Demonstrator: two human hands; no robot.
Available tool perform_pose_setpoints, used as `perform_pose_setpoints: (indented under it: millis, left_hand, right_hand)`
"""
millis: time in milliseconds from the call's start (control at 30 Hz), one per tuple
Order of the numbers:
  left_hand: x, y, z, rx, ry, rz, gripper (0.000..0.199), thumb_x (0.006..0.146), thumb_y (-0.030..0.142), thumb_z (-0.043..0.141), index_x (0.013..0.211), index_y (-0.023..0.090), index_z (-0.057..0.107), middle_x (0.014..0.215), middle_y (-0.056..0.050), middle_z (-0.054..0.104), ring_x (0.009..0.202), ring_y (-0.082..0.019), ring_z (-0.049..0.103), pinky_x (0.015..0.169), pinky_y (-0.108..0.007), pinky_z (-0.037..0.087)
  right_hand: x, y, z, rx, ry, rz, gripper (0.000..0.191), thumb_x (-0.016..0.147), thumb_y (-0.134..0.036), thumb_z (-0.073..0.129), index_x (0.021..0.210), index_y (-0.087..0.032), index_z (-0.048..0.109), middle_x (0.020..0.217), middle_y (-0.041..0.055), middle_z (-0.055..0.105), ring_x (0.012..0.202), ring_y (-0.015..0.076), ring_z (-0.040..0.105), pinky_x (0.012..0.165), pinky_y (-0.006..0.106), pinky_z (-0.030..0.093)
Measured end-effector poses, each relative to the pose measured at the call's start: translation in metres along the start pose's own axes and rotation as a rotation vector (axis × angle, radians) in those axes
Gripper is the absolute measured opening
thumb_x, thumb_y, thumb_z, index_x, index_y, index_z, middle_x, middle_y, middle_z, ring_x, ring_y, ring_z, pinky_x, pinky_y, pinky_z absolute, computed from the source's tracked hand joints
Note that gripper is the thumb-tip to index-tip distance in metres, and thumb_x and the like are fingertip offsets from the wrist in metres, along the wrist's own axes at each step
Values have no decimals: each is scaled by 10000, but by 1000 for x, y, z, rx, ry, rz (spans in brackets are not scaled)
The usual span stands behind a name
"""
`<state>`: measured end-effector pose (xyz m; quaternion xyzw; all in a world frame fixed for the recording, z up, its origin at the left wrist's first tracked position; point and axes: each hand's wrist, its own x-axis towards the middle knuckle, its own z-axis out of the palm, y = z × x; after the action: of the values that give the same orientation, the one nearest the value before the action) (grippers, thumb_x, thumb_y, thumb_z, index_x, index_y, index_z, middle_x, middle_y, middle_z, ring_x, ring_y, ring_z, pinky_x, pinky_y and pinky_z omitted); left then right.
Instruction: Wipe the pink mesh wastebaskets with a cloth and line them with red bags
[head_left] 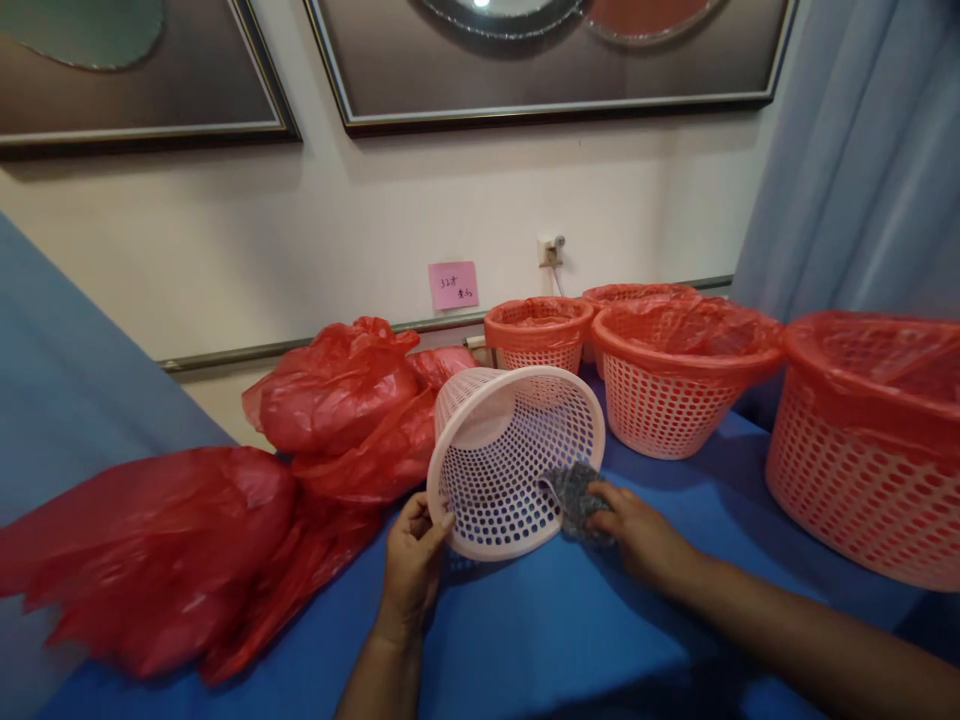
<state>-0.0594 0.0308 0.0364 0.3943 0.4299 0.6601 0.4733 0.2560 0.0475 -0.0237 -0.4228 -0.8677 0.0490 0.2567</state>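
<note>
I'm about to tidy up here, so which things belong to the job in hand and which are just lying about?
In use:
- white basket, held by the left hand
- grey cloth, in the right hand

Apparently just about:
- red bags, possibly connected
- red-lined baskets, possibly connected
- pink note

The left hand (415, 560) grips a tipped basket (487, 480); the right hand (634, 530) holds a grey cloth (581, 503) against it. Red bags (334, 405) lie left, lined baskets (671, 400) stand right.

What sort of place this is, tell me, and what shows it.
Probably a curtained-off indoor workstation: a blue curtain on the right, a handwritten pink note on the wall, and a blue tabletop with plastic baskets.
</note>
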Motion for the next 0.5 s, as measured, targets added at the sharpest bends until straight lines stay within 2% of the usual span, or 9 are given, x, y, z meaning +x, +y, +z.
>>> perform_pose_setpoints:
  millis: [100, 233, 367, 500]
  left_hand:
    - [1, -1, -2, 5, -35, -24, 439, 524, 321, 965, 833, 150, 704, 807, -22, 726, 702, -141, 648, 663, -232, 525]
    - [0, 0, -1, 17, -45, -13, 429, 537, 327, 953, 839, 148, 706, 780, -16, 713, 672, -140, 637, 635, -233, 518]
    - [-1, -1, -3, 39, -56, 1, 418, 545, 336, 943, 819, 146, 691, 779, -22, 708, 688, -157, 641, 640, -244, 513]
    - [-1, -4, -7, 59, -77, 22, 423, 583, 372, 934, 850, 150, 693, 787, -25, 701, 695, -164, 639, 640, -249, 505]
  right_hand:
    - [13, 23, -10, 94, 161, 64, 511, 709, 37, 462, 1058, -212, 740, 1359, 129, 585, 1170, 273, 613, 963, 437, 541]
    - [43, 37, -31, 223, 455, 98, 385, 738, -61, 516, 994, -238, 742, 1290, 97, 589, 1185, 278, 599, 1013, 500, 520]
    - [75, 33, -57, 324, 727, 209, 339, 720, -130, 553, 973, -245, 748, 1245, 92, 595, 1185, 280, 597, 1075, 519, 473]
    - [106, 12, -85, 413, 939, 281, 363, 738, -159, 570, 1055, -223, 733, 1234, 96, 605, 1199, 266, 597, 1117, 494, 439]
